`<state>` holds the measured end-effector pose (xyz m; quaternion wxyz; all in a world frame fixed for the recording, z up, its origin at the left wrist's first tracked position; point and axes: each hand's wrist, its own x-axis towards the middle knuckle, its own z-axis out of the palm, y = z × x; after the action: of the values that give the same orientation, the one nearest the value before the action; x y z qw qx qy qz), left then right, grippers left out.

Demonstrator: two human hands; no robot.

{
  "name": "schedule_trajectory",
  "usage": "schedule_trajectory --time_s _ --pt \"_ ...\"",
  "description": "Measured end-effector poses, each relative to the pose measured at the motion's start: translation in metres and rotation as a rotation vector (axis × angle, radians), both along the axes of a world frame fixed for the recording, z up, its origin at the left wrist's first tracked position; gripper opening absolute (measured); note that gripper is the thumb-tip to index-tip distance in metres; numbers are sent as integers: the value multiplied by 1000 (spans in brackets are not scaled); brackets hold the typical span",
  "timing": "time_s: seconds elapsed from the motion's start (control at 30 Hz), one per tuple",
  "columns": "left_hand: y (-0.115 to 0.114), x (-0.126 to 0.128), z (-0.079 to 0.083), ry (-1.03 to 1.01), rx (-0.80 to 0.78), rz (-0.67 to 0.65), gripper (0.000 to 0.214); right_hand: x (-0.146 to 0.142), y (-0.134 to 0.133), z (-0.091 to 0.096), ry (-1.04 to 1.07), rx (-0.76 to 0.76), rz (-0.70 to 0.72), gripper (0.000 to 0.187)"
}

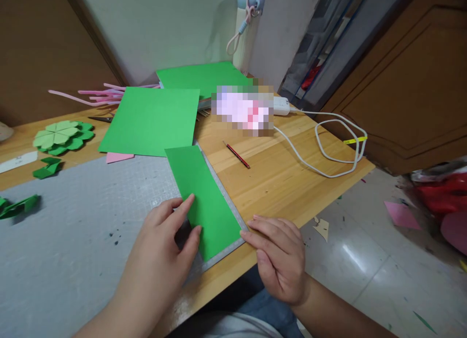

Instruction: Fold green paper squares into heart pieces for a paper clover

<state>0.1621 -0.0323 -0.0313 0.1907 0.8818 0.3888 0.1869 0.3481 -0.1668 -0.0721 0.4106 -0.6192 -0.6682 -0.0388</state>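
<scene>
A green strip of paper (206,197), perhaps a folded sheet, lies flat at the right edge of a grey cutting mat (120,206). My left hand (164,236) rests along the strip's left side, index fingertip and thumb apart on the paper. At the strip's near right corner is my right hand (280,255), its fingers stretched toward the paper and the index fingertip at the corner. The right thumb is bent below the fingers, and nothing shows in that hand. Beyond the strip lies a larger green sheet (153,119).
Folded green paper leaves (63,133) sit at the left. A red-and-black pencil (237,155), a white cable (328,115) and a blurred-out bright object (242,109) lie on the wooden table (270,182). A bottle (245,36) stands against the wall. Paper scraps litter the floor.
</scene>
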Motion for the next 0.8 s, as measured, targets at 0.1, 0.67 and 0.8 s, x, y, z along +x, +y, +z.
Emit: schedule_trajectory --time_s 0.1,0.67,0.8 --pt "0 0 0 -1 11 -4 42 0 1 -1 2 10 -3 35" --pt "0 3 2 31 22 22 39 -1 3 3 2 23 -10 34" --pt "-2 5 5 74 136 75 40 -1 3 2 2 16 -21 34"
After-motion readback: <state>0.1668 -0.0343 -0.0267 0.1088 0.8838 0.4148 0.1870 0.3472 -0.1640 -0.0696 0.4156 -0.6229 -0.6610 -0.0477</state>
